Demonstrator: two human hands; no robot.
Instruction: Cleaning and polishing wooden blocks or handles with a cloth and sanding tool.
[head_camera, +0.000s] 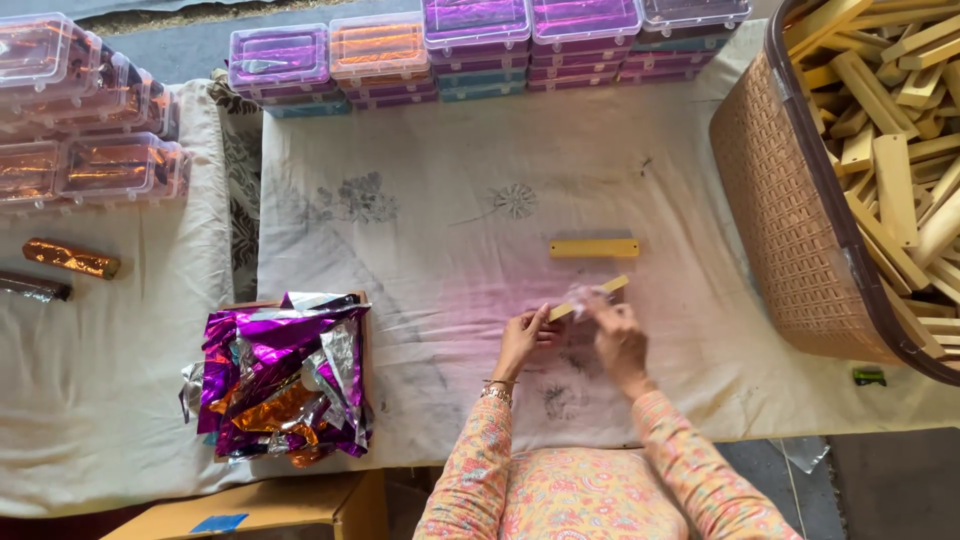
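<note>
From the head view, two loose yellow wooden bars show on the white cloth (420, 250): one flat bar (594, 248) lying alone, and one slanted bar (588, 298) just below it. The left hand (522, 340) pinches the slanted bar's lower end; the right hand (618, 335) closes on its middle, blurred. A heap of foil sheets (285, 375) lies well left, a brown basket (800, 220) of bars sits right, with bare cloth between.
</note>
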